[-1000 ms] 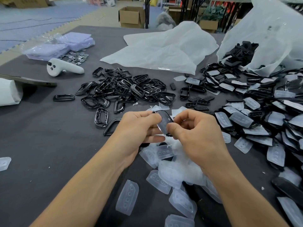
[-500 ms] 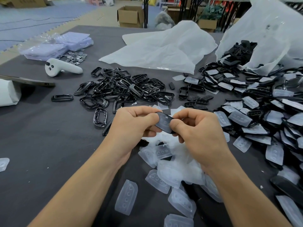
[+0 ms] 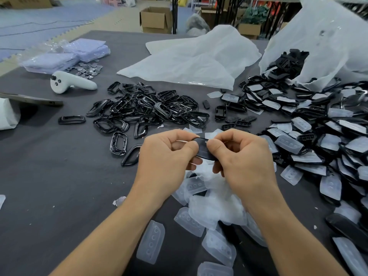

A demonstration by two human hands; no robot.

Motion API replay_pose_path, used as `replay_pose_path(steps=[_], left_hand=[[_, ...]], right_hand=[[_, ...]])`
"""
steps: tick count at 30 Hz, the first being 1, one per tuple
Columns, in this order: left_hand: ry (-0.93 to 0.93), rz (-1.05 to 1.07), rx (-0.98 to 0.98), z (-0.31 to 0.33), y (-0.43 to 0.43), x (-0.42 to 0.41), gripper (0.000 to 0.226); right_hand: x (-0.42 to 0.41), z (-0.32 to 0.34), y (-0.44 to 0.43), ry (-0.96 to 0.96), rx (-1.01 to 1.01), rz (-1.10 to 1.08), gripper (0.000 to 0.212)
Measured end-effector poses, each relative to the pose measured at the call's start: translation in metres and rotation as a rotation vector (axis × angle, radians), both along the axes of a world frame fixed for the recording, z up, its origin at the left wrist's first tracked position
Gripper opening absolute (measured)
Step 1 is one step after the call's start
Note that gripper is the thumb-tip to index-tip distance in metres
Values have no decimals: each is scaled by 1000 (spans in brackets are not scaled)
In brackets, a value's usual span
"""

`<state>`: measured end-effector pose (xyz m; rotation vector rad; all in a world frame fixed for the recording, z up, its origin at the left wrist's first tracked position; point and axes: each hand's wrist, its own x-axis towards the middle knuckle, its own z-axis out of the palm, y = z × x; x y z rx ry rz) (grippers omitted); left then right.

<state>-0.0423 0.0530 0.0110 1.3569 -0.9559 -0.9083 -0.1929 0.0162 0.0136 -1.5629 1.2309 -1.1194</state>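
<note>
Two hands pinched a small black shell above a cluttered grey table.

The left hand (image 3: 167,156) and right hand (image 3: 243,158) gripped the black shell (image 3: 204,149) between thumbs and curled fingers, over a heap of translucent pads (image 3: 217,208); black frames (image 3: 151,110) lay beyond, a white controller (image 3: 69,82) far left.

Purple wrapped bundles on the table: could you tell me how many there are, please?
2: the nearer purple bundle at the table's far left, the farther purple bundle just beyond it.
</note>
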Motion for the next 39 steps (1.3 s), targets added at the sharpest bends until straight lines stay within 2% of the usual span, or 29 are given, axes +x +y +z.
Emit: replay_pose_path(steps=[3,12,19,21,25,29,31,35,39], left_hand=[[-153,8,-4,1,0,4,5],[-392,101,-104,0,1,7,14],[-340,112,-81,-1,-2,10,18],[-315,109,-79,-2,-2,11,16],[-232,22,-44,0,-1,12,8],[-100,-147,76,2,-2,19,8],[-69,-197,113,2,-2,20,16],[37,-197,138,4,-3,19,27],[43,-171,119,4,-3,18,23]], right_hand=[[0,2,0,33,-16,35,16],[0,4,2,17,-36,126,22],[4,4,1,-213,110,152,22],[4,6,3,-212,101,169,17],[4,5,5,-138,38,163,28],[3,6,1,-200,79,142,27],[2,6,0,-219,98,146,26],[1,6,1,-239,121,167,25],[0,8,0,-276,157,185,27]])
